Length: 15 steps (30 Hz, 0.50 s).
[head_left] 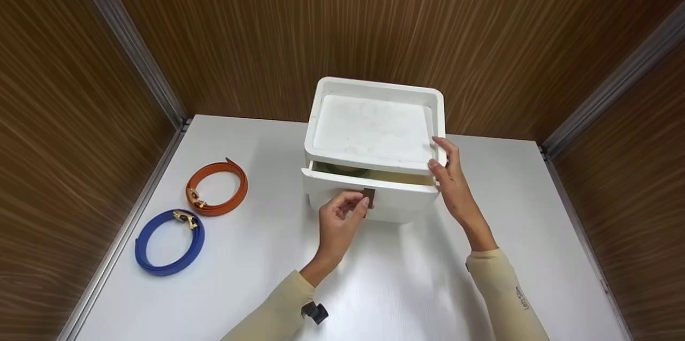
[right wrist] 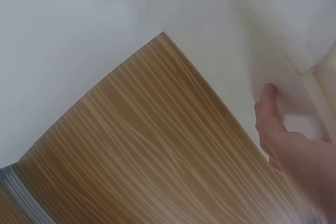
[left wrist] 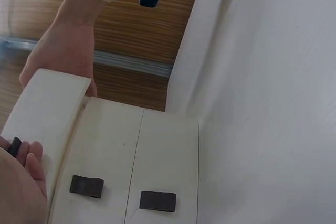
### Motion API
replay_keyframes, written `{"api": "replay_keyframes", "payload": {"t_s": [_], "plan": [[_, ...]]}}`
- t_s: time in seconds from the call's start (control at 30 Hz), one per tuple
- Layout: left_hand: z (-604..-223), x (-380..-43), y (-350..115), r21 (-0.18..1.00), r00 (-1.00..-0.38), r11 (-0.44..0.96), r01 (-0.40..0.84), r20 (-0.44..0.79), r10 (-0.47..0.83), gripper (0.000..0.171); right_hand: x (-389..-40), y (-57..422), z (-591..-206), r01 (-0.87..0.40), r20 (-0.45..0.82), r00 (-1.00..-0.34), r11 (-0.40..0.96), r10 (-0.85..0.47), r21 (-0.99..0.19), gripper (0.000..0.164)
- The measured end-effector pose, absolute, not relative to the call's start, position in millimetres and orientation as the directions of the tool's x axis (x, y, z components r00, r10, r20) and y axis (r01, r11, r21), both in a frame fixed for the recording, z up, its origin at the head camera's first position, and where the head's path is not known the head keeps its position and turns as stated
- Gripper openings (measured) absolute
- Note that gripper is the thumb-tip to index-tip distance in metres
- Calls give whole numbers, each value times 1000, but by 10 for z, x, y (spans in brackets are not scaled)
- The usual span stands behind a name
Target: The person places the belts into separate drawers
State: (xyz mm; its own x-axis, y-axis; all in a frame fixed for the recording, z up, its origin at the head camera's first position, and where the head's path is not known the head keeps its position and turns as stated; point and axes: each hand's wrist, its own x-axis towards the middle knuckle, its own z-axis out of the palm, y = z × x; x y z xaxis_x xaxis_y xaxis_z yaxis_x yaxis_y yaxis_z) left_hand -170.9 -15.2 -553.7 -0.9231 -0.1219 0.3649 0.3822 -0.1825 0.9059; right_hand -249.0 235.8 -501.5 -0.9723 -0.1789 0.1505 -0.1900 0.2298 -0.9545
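A small white drawer cabinet [head_left: 374, 127] with a tray-like top stands at the back of the table. Its top drawer [head_left: 396, 184] is pulled partly out. My left hand [head_left: 340, 218] pinches the dark tab handle [head_left: 369, 196] on that drawer's front. With thumb and index finger over the rim, my right hand [head_left: 452, 183] grips the cabinet's front right corner; in the right wrist view, fingers [right wrist: 269, 108] lie along its side wall. Inside the drawer, a greenish curved thing [head_left: 348, 171] shows in part; its kind cannot be made out.
To the left lie a coiled orange-brown belt [head_left: 235, 202] and a coiled blue belt [head_left: 142, 247], both with gold buckles. Below the pulled drawer, the left wrist view shows two more drawers with dark tabs [left wrist: 86, 186]. Wood-grain panels [head_left: 321, 20] enclose the white table [head_left: 257, 287].
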Motion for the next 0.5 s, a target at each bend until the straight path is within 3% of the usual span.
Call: {"api": "replay_keyframes", "payload": {"t_s": [0.5], "plan": [[-5536, -1811, -158, 908, -920, -167, 385, 364, -141, 10, -2493, 2325, -5025, -232, 196, -968, 251, -159, -940, 56]]}}
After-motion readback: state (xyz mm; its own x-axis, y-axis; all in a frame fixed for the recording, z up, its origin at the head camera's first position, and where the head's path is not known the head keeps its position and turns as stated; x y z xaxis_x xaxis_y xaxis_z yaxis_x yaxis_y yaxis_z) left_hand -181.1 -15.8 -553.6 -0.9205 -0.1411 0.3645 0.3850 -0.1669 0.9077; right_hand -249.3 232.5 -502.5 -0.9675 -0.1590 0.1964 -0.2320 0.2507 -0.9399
